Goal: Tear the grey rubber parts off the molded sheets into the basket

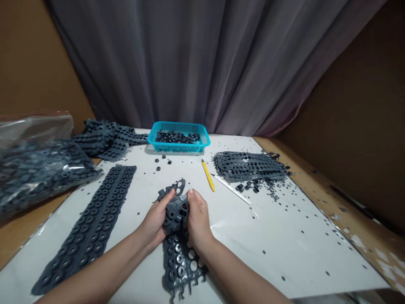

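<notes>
A dark grey moulded rubber sheet [172,261] hangs bunched between my hands, its lower end lying on the white table surface. Round ring-shaped parts stud its left side, while open holes show along its right. My left hand [155,223] is closed on the bunched upper part, thumb on top. Beside it my right hand [198,217] pinches the same sheet, its thumb and fingers near the upper edge. Some fingers of both hands are hidden behind the rubber. To the left lies a long flat rubber strip [91,223] with rows of ring-shaped parts.
A blue basket [179,147] holds small dark parts. A yellow pen-like tool [208,175] and a white one [232,188] lie right of centre. Perforated sheets [249,164] are stacked at right amid scraps. A clear bag [41,169] of rubber parts and more sheets [101,137] sit left.
</notes>
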Available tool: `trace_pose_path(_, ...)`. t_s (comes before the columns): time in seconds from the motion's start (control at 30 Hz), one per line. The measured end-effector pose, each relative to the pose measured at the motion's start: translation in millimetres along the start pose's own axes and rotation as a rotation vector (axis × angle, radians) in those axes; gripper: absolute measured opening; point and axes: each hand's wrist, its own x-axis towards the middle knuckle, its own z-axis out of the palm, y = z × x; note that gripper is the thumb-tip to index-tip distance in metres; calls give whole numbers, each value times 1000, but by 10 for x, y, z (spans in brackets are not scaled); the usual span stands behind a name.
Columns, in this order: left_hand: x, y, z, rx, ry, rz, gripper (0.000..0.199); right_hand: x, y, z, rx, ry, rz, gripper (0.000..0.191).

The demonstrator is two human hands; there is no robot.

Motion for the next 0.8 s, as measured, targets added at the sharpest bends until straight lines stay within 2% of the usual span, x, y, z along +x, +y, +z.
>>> trace_pose_path(0.13, 27, 0, 3, -6, 10, -16, 20, 24, 18, 5, 35, 17, 15, 35)
trace_pose_path(0.2, 30, 5, 4, 12, 15, 21, 17, 48, -16, -5, 41, -46, 15, 36)
trace_pose_path(0.27, 20, 20, -1, 91, 40, 115, 14, 71, -72, -26, 47, -173, 10, 36)
trace_pose_path(0.33, 0, 43, -17, 242, 47, 266, 16, 83, -139, -63, 42, -307, -13, 35)
trace_pose_path(0.4, -20, 70, -41, 429, 28, 410, 22, 85, -208, -111, -40, -383, -67, 34)
trace_pose_path(0.53, -48, 115, -78, 690, 16, 520, 29, 89, -327, -221, -401, -363, -266, 34)
trace_pose_path(0.67, -69, 139, -72, 790, 119, 579, 30, 105, -406, -290, -528, -227, -381, 32)
trace_pose_path(0.73, -83, 140, -70, 825, 136, 598, 29, 93, -431, -296, -604, -265, -395, 29)
trace_pose_path(0.8, -98, 135, -73, 846, 129, 623, 26, 65, -444, -286, -734, -357, -397, 27)
